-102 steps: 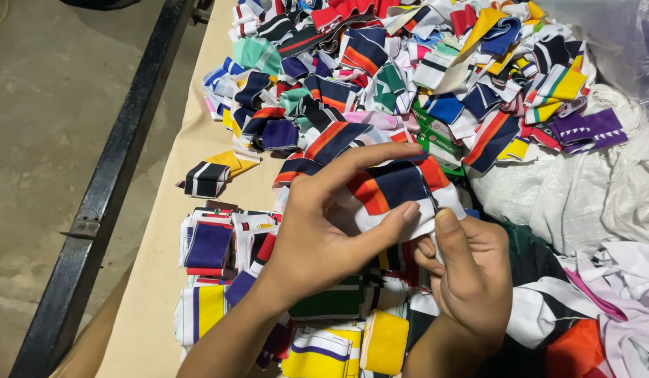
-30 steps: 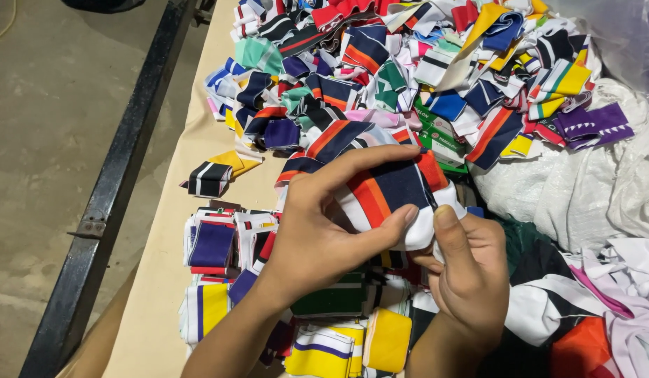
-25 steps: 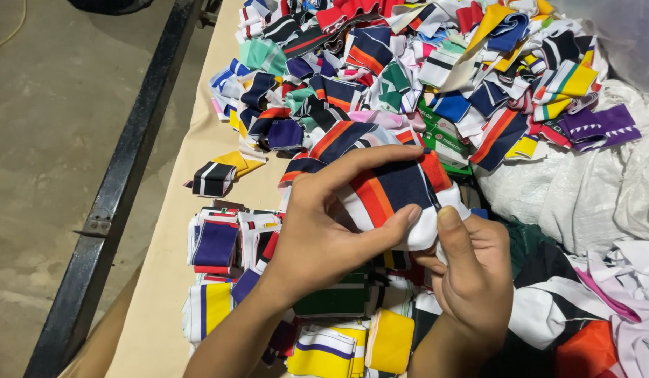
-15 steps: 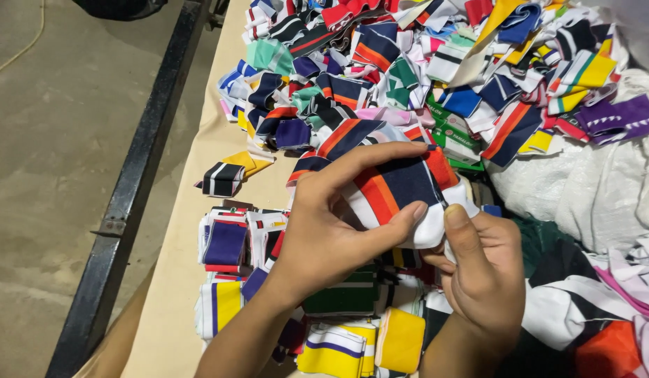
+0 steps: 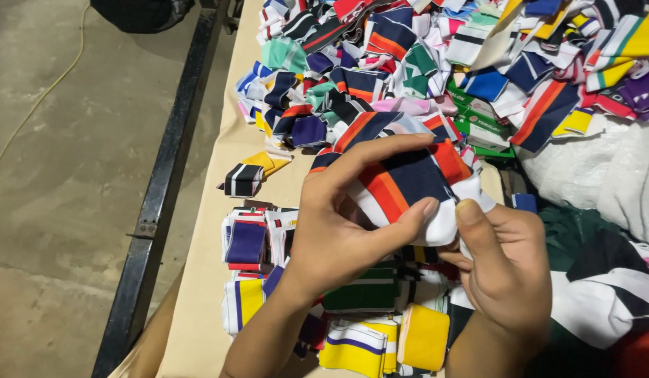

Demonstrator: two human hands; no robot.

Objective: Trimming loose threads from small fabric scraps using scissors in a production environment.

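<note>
My left hand point(image 5: 338, 224) grips a striped knit fabric piece point(image 5: 408, 178) in navy, orange, red and white, with the thumb and forefinger curled round it. My right hand point(image 5: 510, 262) pinches the white edge of the same piece from the right. Both hands hold it a little above the beige table point(image 5: 205, 280). Under the hands lie folded striped pieces point(image 5: 247, 241) in rows, among them a yellow one point(image 5: 424, 336) and a green one point(image 5: 363, 294).
A big loose heap of striped fabric scraps point(image 5: 436, 63) covers the far part of the table. White cloth point(image 5: 611, 175) and dark garments point(image 5: 604, 280) lie at the right. A black metal bar point(image 5: 160, 203) runs along the table's left edge above a concrete floor point(image 5: 58, 175).
The view has drifted a little, so the table and pile sit slightly lower and to the right. Both hands keep the same grip on the striped piece.
</note>
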